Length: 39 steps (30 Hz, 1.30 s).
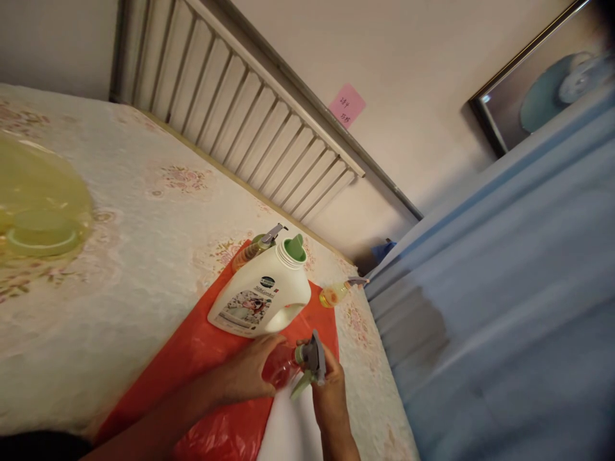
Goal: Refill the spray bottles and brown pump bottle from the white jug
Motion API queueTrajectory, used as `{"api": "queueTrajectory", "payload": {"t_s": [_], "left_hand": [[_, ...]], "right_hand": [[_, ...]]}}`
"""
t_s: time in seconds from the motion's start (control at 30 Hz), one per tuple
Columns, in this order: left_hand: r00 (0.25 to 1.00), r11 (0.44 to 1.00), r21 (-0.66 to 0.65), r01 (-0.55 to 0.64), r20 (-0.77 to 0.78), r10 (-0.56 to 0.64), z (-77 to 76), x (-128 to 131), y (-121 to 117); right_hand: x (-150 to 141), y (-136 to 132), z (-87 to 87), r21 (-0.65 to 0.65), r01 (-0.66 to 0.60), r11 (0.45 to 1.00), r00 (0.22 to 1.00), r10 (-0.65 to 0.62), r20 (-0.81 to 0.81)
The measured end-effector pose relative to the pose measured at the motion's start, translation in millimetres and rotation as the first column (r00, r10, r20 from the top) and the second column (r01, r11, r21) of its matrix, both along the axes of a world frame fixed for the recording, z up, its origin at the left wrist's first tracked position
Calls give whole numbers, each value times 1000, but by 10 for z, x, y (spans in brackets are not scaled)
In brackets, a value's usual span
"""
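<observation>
My left hand (pixel 254 368) is wrapped round the body of a spray bottle (pixel 281 366) with red in it. At the bottle's grey trigger head, my right hand (pixel 331 387) is closed, its fingers partly hidden behind the head. Just beyond my left hand stands a white detergent jug (pixel 269 288), uncapped, with a green pouring spout. Behind it a pump bottle (pixel 254 251) with a grey top is partly covered by the jug. A second spray bottle (pixel 335 294), with yellow liquid, is to the right. Under these lies a red plastic sheet or bag (pixel 225 365).
A floral tablecloth (pixel 144 275) covers the table. At the left is a yellow translucent basin (pixel 43 186). Below my hands is a white surface (pixel 291 426), partly hidden. A white radiator (pixel 240 109) borders the far side, and a blue curtain (pixel 504 288) hangs at the right.
</observation>
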State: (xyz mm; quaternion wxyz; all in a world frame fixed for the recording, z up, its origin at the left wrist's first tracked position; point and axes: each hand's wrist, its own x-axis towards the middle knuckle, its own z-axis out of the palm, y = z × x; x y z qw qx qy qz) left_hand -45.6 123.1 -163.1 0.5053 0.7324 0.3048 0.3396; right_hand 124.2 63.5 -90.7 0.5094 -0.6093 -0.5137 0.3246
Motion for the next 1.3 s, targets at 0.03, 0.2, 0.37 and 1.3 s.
{"api": "queueTrajectory", "payload": {"t_s": [0.03,0.2,0.37,1.3], "left_hand": [[1000,1000,-1,-2,0,2,-3,3,3],[1000,1000,-30,2,-2,-2,9,2,4],[999,999,-52,10,-33,-12,55,-8,-5],[997,998,37,53,59,-55,57,-20,35]], "right_hand": [[3,-3,-1,-1,-2,1000,1000,2,5],[34,1,-42,-19,-41,999,999,41,-1],[39,18,-80,-4,-58,998,998,58,-8],[-87,115,-173,112,44,993,985,-62,162]]}}
